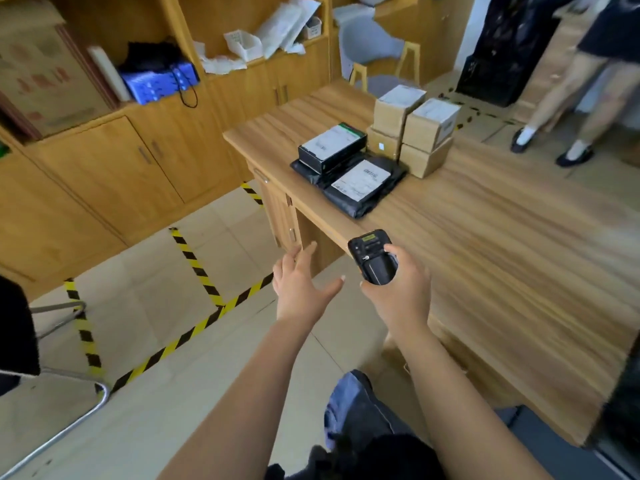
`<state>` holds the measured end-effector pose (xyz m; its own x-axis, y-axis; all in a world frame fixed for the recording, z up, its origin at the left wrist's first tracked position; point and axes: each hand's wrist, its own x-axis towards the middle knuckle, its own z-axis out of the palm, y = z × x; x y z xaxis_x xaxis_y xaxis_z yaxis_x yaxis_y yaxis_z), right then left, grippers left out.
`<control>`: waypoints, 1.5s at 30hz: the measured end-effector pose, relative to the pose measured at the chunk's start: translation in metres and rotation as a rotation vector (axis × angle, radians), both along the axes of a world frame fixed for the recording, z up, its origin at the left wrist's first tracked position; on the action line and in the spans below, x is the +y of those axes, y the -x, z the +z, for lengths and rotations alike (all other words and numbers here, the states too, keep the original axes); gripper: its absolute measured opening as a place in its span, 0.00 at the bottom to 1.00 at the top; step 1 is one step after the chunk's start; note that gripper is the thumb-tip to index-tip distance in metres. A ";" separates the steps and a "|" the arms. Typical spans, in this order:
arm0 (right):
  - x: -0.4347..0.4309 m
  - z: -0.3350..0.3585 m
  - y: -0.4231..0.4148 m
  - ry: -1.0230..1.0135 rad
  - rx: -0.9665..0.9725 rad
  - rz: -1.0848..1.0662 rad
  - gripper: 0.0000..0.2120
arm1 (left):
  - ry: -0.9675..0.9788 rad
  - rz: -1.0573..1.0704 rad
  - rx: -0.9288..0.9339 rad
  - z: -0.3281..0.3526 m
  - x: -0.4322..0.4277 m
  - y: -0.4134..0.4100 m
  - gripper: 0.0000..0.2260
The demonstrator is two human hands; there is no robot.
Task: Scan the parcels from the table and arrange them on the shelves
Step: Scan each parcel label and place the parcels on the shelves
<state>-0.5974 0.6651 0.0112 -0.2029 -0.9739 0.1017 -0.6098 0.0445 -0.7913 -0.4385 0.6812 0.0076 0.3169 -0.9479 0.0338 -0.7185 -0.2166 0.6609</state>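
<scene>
My right hand (401, 292) grips a black handheld scanner (374, 256) over the near edge of the wooden table (502, 237). My left hand (301, 282) is empty, fingers spread, held over the floor just left of the table. Farther along the table lie the parcels: a black box (332, 147) with a white label rests on black poly bags (363, 188), one bag showing a white label. Behind them several brown cardboard boxes (415, 129) are stacked two high. Wooden shelves (221, 39) stand along the wall at the left.
The shelves hold a blue crate (159, 81), white bins and paper packets; cabinet doors (114, 168) below. Yellow-black tape (194, 265) marks the tiled floor. A metal chair frame (69, 341) is at my left. Another person's legs (568, 109) stand at the far right beyond the table.
</scene>
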 end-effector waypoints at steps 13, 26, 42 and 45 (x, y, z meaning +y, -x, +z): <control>-0.173 -0.010 0.018 -0.140 0.022 -0.118 0.33 | -0.123 -0.148 -0.033 -0.012 -0.205 0.012 0.35; -0.240 -0.042 0.016 -0.280 0.119 -0.426 0.32 | -0.332 -0.519 -0.263 -0.067 -0.348 0.020 0.42; -0.244 -0.007 0.025 -0.354 0.581 -0.234 0.34 | -0.158 -0.937 -0.519 -0.060 -0.378 0.013 0.54; -0.232 0.017 0.035 -0.386 0.752 -0.087 0.35 | -0.093 -1.053 -0.618 -0.047 -0.376 0.013 0.54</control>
<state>-0.6326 0.4333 0.0281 -0.2900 -0.9522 -0.0964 -0.9494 0.2989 -0.0962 -0.4515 0.3048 -0.0389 -0.6512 -0.7385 -0.1747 -0.7588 0.6314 0.1597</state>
